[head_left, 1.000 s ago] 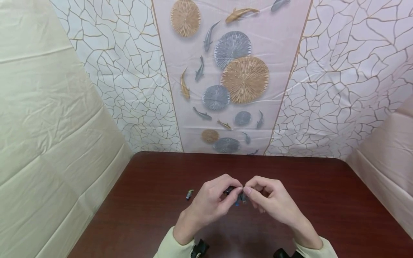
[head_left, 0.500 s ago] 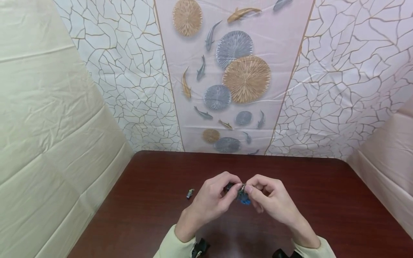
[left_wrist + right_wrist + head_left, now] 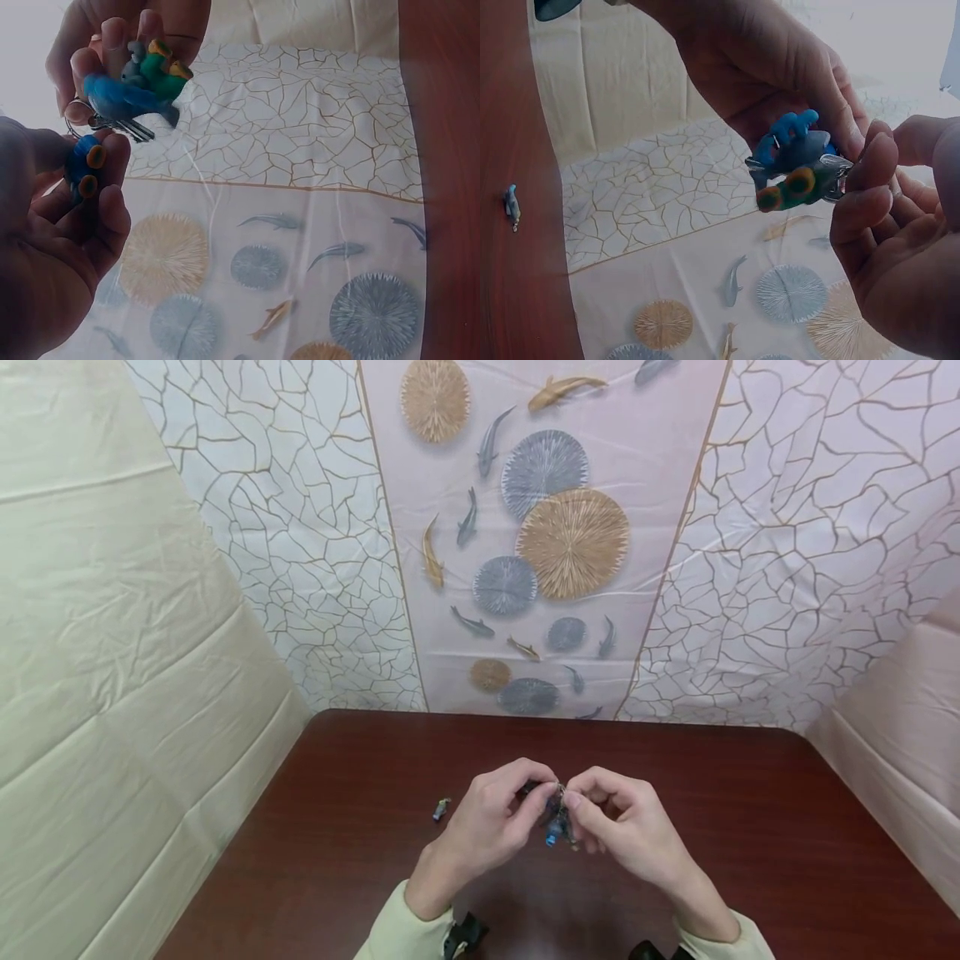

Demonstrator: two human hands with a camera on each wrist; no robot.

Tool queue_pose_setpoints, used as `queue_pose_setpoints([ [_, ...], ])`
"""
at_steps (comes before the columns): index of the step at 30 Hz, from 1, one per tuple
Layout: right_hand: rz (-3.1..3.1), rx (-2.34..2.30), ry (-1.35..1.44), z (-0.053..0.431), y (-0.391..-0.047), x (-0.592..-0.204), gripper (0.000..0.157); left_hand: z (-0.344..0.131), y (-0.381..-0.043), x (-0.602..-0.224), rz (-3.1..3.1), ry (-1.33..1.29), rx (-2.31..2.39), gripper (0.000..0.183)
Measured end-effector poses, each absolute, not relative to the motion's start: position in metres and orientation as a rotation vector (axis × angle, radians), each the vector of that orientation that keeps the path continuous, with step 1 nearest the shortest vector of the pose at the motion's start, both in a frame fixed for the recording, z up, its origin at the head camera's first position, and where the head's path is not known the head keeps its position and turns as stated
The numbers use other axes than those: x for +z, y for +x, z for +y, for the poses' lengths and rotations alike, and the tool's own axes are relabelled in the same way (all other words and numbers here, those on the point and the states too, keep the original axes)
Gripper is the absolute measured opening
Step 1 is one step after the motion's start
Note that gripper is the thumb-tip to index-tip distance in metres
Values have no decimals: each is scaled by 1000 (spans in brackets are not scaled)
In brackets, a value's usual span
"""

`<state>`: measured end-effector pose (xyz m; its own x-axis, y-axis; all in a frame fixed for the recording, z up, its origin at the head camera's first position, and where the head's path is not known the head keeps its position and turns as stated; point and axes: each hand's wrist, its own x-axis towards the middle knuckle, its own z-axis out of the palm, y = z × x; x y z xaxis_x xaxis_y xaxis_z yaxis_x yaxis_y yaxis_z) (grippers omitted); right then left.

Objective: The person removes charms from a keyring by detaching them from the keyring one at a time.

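Observation:
Close together over the table, my left hand (image 3: 491, 814) and right hand (image 3: 630, 818) work at a metal ring (image 3: 77, 112) bearing several small figure charms. Between the left thumb and fingers is a blue charm (image 3: 79, 154) with orange round ends. The right thumb and forefinger pinch the ring's other side; fingertips hide part of it. Below hang a blue charm (image 3: 553, 835), a green charm with orange ends (image 3: 799, 184) and grey pieces, overlapping. Short metal chains (image 3: 139, 131) show beside them. Whether the ring is parted cannot be made out.
One loose small charm (image 3: 440, 811), grey-blue with a yellowish end, lies on the dark red-brown table (image 3: 360, 760) left of my hands. Patterned cloth (image 3: 525, 568) hangs behind the table's far edge. Plain cream cloth (image 3: 150, 693) hangs at the left side.
The dangling charms have swung and turned between my hands, the blue one now lower and further left than half a second ago. Both hands keep nearly the same place and grip.

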<state>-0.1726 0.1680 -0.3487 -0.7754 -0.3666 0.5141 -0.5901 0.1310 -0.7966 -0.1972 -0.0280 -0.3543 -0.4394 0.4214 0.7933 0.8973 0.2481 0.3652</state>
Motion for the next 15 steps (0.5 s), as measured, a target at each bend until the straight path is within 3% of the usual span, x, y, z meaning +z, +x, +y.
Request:
queue_pose_setpoints([
  [15, -2219, 1691, 819, 166, -171, -348, 8, -28, -195, -351, -1932, -1229, -1028, 5],
])
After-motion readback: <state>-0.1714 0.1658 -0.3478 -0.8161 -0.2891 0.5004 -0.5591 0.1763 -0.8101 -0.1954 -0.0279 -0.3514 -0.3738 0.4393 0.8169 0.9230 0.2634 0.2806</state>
